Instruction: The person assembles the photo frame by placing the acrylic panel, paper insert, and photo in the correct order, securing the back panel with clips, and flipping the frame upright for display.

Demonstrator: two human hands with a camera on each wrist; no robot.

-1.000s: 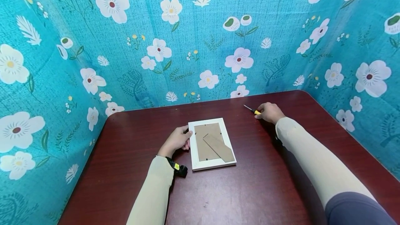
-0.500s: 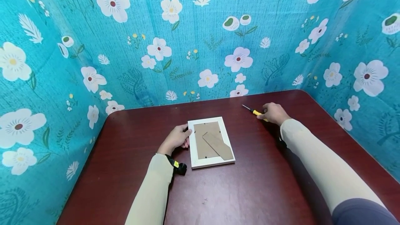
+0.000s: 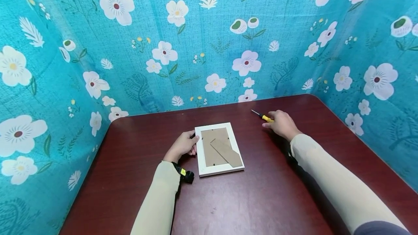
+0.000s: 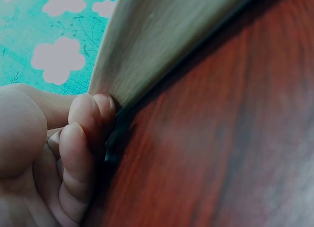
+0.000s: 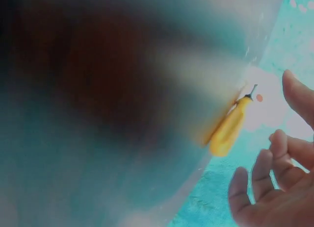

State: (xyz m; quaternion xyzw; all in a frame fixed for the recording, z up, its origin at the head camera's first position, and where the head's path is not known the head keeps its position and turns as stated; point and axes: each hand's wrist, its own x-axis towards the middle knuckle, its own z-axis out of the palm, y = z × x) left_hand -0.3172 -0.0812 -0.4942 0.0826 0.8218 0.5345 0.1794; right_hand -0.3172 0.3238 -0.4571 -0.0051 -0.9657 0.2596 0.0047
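A white picture frame (image 3: 219,151) lies back side up on the table, with its brown backing board and a fold-flat stand leg showing. At its left edge, my left hand (image 3: 184,145) pinches the rim, thumb on top. The left wrist view shows curled fingertips (image 4: 83,112) against the frame's side. Farther back on the right is a yellow-handled screwdriver (image 3: 267,119), its shaft pointing to the back left. My right hand (image 3: 282,124) is right beside the handle, fingers spread. In the right wrist view, a gap shows between the fingers and the screwdriver (image 5: 229,131).
The dark red wooden table (image 3: 156,126) has rounded back corners. A blue flowered cloth (image 3: 196,46) hangs behind it and along both sides. A black wrist camera (image 3: 187,175) is strapped on the left wrist.
My right hand has let go of the screwdriver, and more of the yellow handle shows now. The left hand stays on the picture frame. The head view has shifted slightly.
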